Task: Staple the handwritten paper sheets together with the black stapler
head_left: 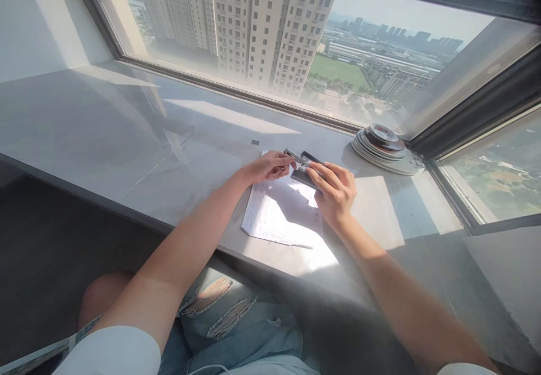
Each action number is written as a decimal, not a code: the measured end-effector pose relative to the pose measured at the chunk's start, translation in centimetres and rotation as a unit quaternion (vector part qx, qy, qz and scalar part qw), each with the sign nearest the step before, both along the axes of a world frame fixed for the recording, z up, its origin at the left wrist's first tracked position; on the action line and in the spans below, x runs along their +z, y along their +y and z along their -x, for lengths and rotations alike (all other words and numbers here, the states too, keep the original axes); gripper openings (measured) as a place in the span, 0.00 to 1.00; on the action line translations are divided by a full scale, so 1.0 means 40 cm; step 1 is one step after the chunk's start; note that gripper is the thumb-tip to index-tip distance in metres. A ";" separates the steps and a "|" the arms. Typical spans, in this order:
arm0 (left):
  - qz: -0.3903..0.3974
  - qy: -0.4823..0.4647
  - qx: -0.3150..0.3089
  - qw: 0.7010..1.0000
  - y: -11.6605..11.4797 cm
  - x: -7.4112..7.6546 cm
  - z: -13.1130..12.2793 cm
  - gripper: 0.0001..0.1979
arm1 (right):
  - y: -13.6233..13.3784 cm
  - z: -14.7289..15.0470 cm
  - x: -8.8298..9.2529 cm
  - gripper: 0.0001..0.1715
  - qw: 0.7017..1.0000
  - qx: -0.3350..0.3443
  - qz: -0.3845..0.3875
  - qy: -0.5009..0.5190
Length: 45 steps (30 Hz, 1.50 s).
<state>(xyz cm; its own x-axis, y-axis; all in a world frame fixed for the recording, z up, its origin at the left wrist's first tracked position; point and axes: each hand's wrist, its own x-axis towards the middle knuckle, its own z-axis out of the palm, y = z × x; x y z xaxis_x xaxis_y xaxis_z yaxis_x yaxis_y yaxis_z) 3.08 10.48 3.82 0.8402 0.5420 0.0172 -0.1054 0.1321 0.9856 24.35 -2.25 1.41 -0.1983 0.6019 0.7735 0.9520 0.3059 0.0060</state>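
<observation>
On the sill (190, 155), nearer the far edge, a small strip (255, 142), perhaps staples. Next, the left hand (273, 166), pinched narrow at the stapler (303, 179); cannot tell on what. Below, papers (274, 214) stretching toward the front edge. Over their far end, the stapler, opened up, held in the right hand (336, 189). Toward the far right corner, plates (382, 147). Apparently mid-loading; calls for steadying the stapler, aligning its parts.

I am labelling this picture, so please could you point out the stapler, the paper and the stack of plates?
Stapler (302, 178), head view: its dark lower part.
Paper (276, 215), head view: sunlit lower part.
Stack of plates (375, 149), head view: stacked rims.
</observation>
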 end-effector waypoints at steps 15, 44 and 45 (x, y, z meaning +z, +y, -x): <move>0.019 -0.028 0.012 0.999 -0.003 -0.003 -0.004 0.20 | -0.006 0.003 0.017 0.29 1.000 0.005 0.010 -0.019; 0.036 -0.151 0.044 0.987 0.023 -0.004 0.017 0.26 | 0.011 0.028 0.029 0.10 0.918 0.010 0.156 0.364; 0.024 -0.151 0.038 0.988 0.022 -0.005 0.016 0.26 | 0.010 0.032 0.029 0.11 0.904 0.014 0.188 0.384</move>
